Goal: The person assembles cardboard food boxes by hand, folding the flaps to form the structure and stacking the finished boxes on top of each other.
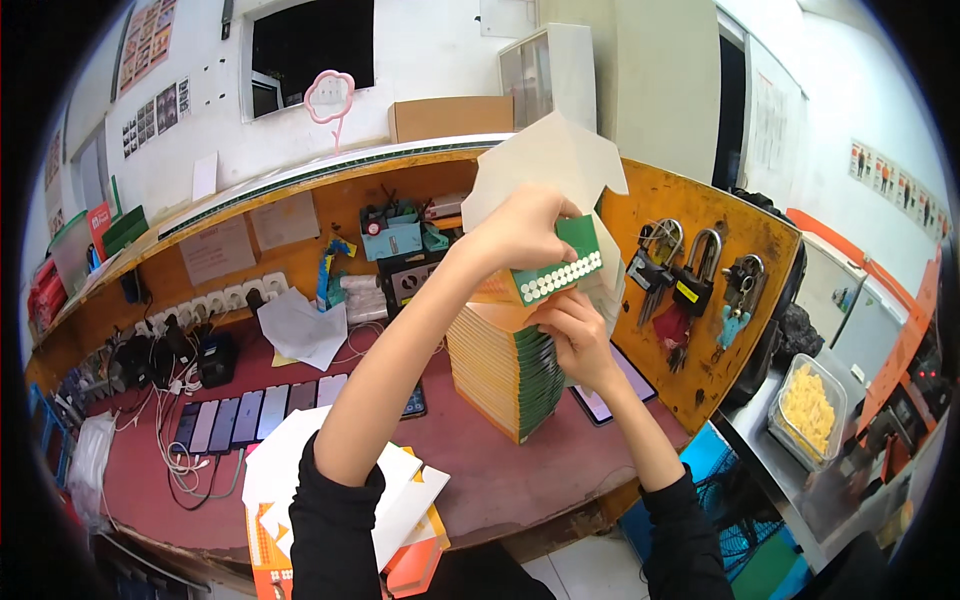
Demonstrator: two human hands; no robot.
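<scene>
far left, tangled pale cables (pixel 165 430) on the red desk (pixel 490 490), then a row of phones (pixel 262 412), side by side, and above those a crumpled white sheet (pixel 305 328). next, loose white-and-orange cardboard pieces (pixel 410 495) by the front edge of the desk, partly hidden behind the left sleeve.

centre: left hand (pixel 525 235) reaching in high, fingers bent over and gripping the green panel (pixel 560 277) from above, thumb on its face. panel right under those fingers, tilted, up above the tall stack (pixel 505 370) on the desk. can't tell whether joined to the top layer.

on looks: panel deep green, two rows of white round dots along its lower edge, orange surface just left of it. stack made of many thin, tightly packed layers, orange on the left face, green on the right. behind and above the panel, broad cream flaps (pixel 550 160), plain-faced, spread up and to the right.

right hand (pixel 578 335) just below the panel, fingers bent together, tips at its lower edge. pinching or only pressing, can't tell.

further right, a device with a lit screen (pixel 594 405) flat beside the stack, partly under the right forearm, then padlocks (pixel 690 285) on the orange-brown board (pixel 650 195).
</scene>
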